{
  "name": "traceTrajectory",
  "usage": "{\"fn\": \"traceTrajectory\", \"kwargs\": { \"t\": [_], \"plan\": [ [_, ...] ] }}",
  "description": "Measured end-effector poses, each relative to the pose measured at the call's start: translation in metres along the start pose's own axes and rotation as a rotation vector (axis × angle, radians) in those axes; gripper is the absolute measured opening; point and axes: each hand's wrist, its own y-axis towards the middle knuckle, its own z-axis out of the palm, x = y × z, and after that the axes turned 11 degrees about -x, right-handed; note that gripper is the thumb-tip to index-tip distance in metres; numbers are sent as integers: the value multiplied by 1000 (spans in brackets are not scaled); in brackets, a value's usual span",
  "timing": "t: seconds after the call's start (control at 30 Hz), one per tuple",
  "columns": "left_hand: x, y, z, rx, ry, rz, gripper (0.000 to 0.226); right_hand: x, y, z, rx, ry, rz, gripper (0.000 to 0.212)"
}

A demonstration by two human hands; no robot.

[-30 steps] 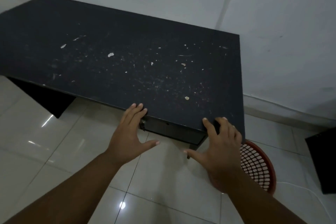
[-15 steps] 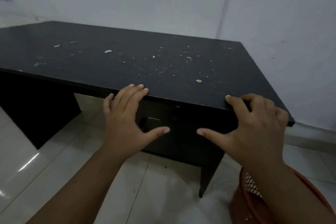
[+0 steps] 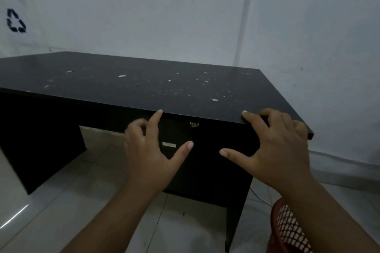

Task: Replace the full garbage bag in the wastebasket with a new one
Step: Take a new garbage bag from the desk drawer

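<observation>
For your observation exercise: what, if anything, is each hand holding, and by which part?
Nothing is held. The right hand rests its fingers on the desk front edge; the left hand touches it with one fingertip.

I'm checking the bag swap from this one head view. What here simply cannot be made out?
- Red wastebasket: cut off by the bottom edge and crossed by the right forearm, so any bag or fill is unseen.
- Left hand: curled fingers are motion-blurred.
- Drawer label: too small to read.
- Drawer contents: hidden behind the shut desk front.
- Right hand: its fingertips' contact with the desk edge is unclear.

Dark recycling symbol (image 3: 16,21) stenciled on wall (image 3: 144,10), far left. Pale label (image 3: 169,145) on desk (image 3: 185,92) drawer front, too blurred to read. No other text.
</observation>
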Motion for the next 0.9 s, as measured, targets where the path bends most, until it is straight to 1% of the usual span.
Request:
{"fn": "traceTrajectory", "kwargs": {
  "t": [0.07, 0.1, 0.13, 0.2, 0.27, 0.33, 0.4, 0.43, 0.5, 0.6, 0.7, 0.73, 0.77, 0.87, 0.9],
  "plan": [
    [-5, -9, 6, 189, -256, -244, 79, -1, 1, -1, 24, -7, -1, 105],
    [-4, -11, 10, 296, -335, -328, 75, 0, 1, -2, 41, -12, 4, 106],
    [-3, -10, 13, 395, -361, -358, 71, 0, 1, -2, 56, -13, 8, 107],
    [-2, -3, 17, 549, -376, -353, 69, 0, 2, -4, 70, -6, 8, 108],
    [-5, 6, 17, 635, -400, -340, 70, 0, 2, -6, 87, 1, 9, 110],
    [-10, 13, 16, 689, -463, -375, 60, 0, 2, -8, 104, 9, 16, 111],
    [-14, 17, 17, 691, -527, -437, 43, 0, 2, -10, 118, 15, 21, 111],
    [-15, 18, 17, 671, -544, -464, 39, 0, 2, -12, 129, 18, 23, 112],
    [-13, 20, 19, 630, -570, -496, 41, 0, 3, -13, 148, 29, 31, 113],
    [-8, 19, 19, 589, -580, -463, 53, 1, 5, -16, 168, 42, 37, 113],
    [-11, 14, 13, 566, -606, -448, 40, -1, 7, -21, 209, 63, 50, 114],
    [-12, 11, 10, 567, -609, -445, 40, -1, 7, -22, 216, 71, 52, 114],
    [-13, 8, 6, 573, -610, -440, 46, -1, 8, -24, 221, 75, 53, 114],
    [-9, -1, -4, 558, -634, -446, 79, 0, 9, -24, 251, 78, 53, 115],
    [-8, -5, -7, 544, -645, -442, 85, 1, 9, -24, 262, 73, 51, 116]
  ]
}}
